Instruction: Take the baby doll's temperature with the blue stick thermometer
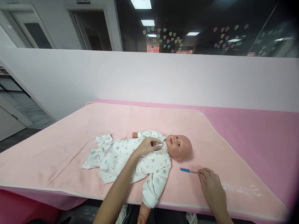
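Observation:
A baby doll (179, 147) lies on its back on a peach blanket, its head to the right. It wears a white printed outfit (116, 155) with long sleeves. My left hand (148, 146) rests on the doll's chest, thumb and fingers curled together at the front of the outfit just below the collar. My right hand (212, 186) is to the right of the doll, below its head. Between thumb and fingertips it pinches a thin rod with a blue end (185, 170), which points left toward the doll's shoulder. The rod's other end is hidden by my fingers.
The peach blanket (74, 124) covers much of a pink padded surface (261, 133). White lettering (243, 189) shows on the blanket near my right hand. A white low wall (149, 77) with dark glass above it stands behind. Doors are at the upper left.

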A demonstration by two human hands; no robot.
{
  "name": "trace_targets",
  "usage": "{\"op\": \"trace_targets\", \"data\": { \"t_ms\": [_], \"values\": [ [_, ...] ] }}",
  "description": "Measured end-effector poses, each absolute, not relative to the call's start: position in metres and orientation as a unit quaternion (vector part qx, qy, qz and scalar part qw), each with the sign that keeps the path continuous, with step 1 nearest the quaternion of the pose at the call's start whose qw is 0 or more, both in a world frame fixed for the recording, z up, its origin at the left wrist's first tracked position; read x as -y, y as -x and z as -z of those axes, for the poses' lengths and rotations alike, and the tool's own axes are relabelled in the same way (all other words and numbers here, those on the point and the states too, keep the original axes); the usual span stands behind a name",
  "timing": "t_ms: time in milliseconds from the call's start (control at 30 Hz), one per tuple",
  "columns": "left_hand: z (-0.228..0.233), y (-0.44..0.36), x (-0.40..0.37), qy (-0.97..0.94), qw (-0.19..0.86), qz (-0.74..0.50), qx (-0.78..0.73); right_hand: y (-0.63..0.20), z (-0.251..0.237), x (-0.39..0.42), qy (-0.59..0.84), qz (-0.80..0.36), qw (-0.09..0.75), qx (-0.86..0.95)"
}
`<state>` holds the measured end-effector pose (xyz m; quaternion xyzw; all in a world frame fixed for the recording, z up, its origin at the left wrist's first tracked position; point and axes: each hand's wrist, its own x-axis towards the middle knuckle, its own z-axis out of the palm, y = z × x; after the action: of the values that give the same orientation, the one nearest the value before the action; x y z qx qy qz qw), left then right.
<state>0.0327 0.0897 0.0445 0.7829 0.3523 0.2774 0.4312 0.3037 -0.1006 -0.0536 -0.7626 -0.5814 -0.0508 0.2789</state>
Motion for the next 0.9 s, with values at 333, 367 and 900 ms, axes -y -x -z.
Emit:
{"op": "trace_targets", "data": {
  "t_ms": [333, 367, 900],
  "values": [
    [-0.042, -0.021, -0.113, -0.276, 0.730, -0.512, -0.360, -0.256, -0.031, 0.090, 0.671, -0.111, 0.410, 0.608],
    [-0.042, -0.020, -0.112, -0.270, 0.736, -0.512, -0.351, -0.244, -0.041, 0.079, 0.660, -0.078, 0.418, 0.619],
    [-0.039, -0.014, -0.101, -0.402, 0.737, -0.473, -0.267, -0.128, -0.065, -0.080, 0.680, 0.106, 0.156, 0.709]
  ]
}}
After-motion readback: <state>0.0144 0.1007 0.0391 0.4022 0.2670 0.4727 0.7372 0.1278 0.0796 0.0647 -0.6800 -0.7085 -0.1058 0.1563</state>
